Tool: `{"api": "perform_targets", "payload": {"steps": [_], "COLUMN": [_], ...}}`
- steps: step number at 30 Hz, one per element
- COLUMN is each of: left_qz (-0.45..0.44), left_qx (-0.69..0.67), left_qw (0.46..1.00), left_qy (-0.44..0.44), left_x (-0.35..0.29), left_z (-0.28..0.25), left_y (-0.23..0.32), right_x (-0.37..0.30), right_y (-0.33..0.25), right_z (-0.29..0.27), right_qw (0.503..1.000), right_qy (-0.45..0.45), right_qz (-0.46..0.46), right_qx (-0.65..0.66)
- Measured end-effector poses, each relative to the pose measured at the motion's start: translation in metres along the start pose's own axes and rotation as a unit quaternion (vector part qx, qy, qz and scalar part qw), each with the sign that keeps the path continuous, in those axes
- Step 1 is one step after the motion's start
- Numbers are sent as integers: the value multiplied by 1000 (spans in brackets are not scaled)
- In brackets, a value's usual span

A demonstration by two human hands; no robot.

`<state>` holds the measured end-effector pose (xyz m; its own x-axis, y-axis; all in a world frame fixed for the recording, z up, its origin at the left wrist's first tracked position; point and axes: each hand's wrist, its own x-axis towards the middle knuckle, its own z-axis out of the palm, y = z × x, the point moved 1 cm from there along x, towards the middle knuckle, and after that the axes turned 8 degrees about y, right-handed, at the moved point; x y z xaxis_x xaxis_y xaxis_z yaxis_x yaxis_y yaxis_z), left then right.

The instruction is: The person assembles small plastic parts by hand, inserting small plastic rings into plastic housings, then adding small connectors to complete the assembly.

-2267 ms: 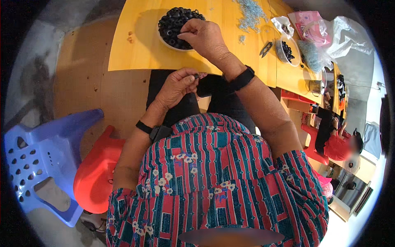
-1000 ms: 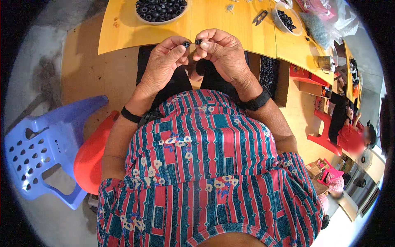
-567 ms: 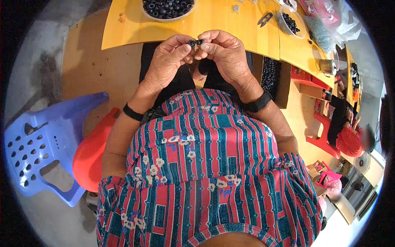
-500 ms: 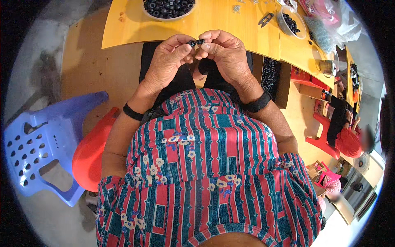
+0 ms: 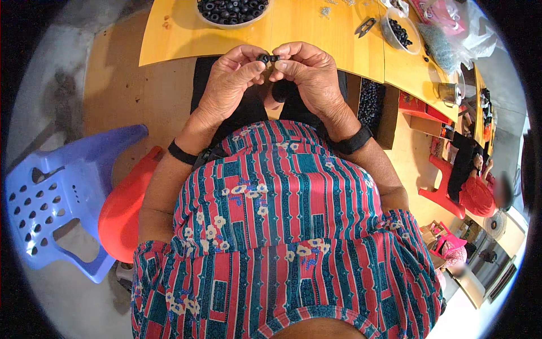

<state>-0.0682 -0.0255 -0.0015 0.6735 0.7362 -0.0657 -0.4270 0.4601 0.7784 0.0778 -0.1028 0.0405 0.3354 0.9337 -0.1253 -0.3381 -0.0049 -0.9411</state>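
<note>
Just off the table's front edge, my two hands meet over my lap. Between thumb and fingers my left hand point(image 5: 234, 76) pinches a small black ring-shaped part point(image 5: 263, 59). My right hand point(image 5: 307, 73) pinches a second small black part point(image 5: 275, 58), and the two parts touch or nearly touch end to end. Exactly how they fit is too small to tell. Beyond my hands a clear round bowl point(image 5: 230, 25) full of similar black ring parts stands on the yellow table point(image 5: 316, 34).
Small snips point(image 5: 365, 27) and a second bowl point(image 5: 390, 35) with black parts lie at the right, near plastic bags point(image 5: 466, 37) and a metal cup point(image 5: 450, 92). A blue chair point(image 5: 51, 198) and a red stool point(image 5: 127, 206) stand to my left. Another person point(image 5: 477, 192) sits far right.
My hands stay almost in place, with the left fingers shifted slightly and the two black parts brought closer together. The seated person's hand at far right has moved a little.
</note>
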Motion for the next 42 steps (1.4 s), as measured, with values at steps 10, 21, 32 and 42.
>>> {"api": "perform_targets", "payload": {"steps": [10,21,32,42], "left_qz": [19,46,49,58], "left_qx": [12,35,49,54], "left_qw": [1000,998,996,995], "left_qy": [18,36,51,52], "left_x": [-1,-1,0,-1], "left_z": [0,0,0,3], "left_y": [1,-2,-2,-2], "right_x": [0,0,0,0], "right_y": [2,5,5,5], "right_z": [0,1,2,1], "right_qw": [999,999,1000,999], "right_qy": [13,24,24,31], "right_qz": [1,6,3,3], "right_qx": [-36,-28,-12,-30]}}
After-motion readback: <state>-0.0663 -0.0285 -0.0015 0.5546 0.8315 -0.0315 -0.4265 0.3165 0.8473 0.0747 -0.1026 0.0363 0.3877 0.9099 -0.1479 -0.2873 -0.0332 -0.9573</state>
